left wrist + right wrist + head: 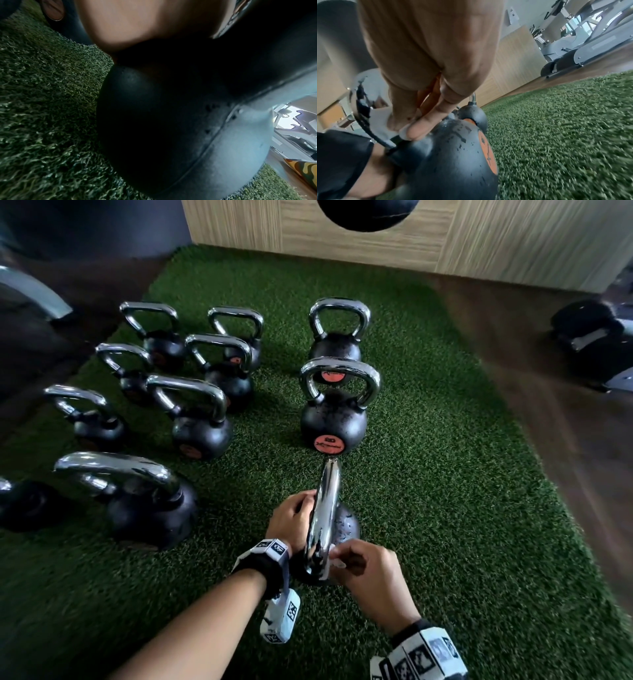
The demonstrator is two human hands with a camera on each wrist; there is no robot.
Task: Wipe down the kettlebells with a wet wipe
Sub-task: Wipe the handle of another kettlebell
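Observation:
The nearest kettlebell (346,524) stands on the green turf, black with a chrome handle (325,508) and water drops on its body (453,155). My left hand (291,518) holds it from the left, fingers curled against the handle; the left wrist view shows only my palm and the dark body (154,121). My right hand (370,573) pinches a white wet wipe (382,124) against the near foot of the chrome handle (361,97), where it joins the body. The wipe (337,556) peeks out under my fingertips.
Two more kettlebells (334,422) (337,337) stand in line ahead. Several others (202,426) cluster on the turf (445,474) to the left. A wooden panel (376,244) closes the far side, and gym machines (590,47) stand on the wood floor at right.

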